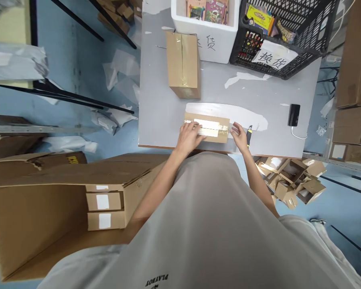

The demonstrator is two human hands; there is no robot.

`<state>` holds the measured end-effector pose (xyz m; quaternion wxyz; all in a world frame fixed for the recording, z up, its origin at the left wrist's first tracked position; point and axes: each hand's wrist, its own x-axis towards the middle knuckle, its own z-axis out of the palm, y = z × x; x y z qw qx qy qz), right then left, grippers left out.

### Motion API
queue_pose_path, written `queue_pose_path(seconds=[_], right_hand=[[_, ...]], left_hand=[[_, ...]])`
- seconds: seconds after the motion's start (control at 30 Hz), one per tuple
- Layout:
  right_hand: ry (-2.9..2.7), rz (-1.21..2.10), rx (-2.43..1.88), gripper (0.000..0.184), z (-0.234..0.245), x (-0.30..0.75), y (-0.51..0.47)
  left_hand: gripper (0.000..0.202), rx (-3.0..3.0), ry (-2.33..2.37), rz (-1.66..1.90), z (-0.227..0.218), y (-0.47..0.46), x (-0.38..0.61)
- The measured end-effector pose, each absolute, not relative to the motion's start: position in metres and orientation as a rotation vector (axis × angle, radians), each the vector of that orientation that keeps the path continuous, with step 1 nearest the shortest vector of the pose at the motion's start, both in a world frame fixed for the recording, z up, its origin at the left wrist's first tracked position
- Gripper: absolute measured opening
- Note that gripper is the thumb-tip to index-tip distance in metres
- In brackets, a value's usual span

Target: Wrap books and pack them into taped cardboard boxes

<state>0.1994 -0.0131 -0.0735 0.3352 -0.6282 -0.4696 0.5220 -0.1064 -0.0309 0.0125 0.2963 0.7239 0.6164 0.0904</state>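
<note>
A small taped cardboard box point(209, 138) with a white label lies flat at the table's front edge. My left hand point(189, 137) grips its left end, fingers over the top and thumb along the near side. Just past the box's right end is my right hand point(239, 136), its fingers bent and apart with nothing visible in them. A yellow-and-black utility knife point(249, 135) lies on the table beside the right hand.
On the table point(276, 88) stand a taller taped carton point(183, 66), a white foam bin point(204, 36), a black plastic crate point(276, 46) and a cabled black phone-like device point(294, 115). A large open carton point(33, 224) holding several boxes sits at left; opened boxes point(289, 180) lie at right.
</note>
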Motion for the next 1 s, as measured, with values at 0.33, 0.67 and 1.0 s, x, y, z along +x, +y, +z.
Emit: queue_pose_path(seconds=[0.33,0.67,1.0], right_hand=[[-2.042,1.088,-1.615,0.063,-0.014,0.178,0.018],[-1.833,0.968,-1.925,0.063,-0.024,0.162,0.069],[-1.862,0.636,-2.006,0.051,-0.033,0.135,0.068]], left_hand=[[0.02,1.985,1.501,0.385,0.019,-0.049,-0.131],[0.022,1.958,1.298,0.27,0.016,-0.08,-0.137],[0.027,1.892,1.273,0.144,-0.003,-0.07,-0.126]])
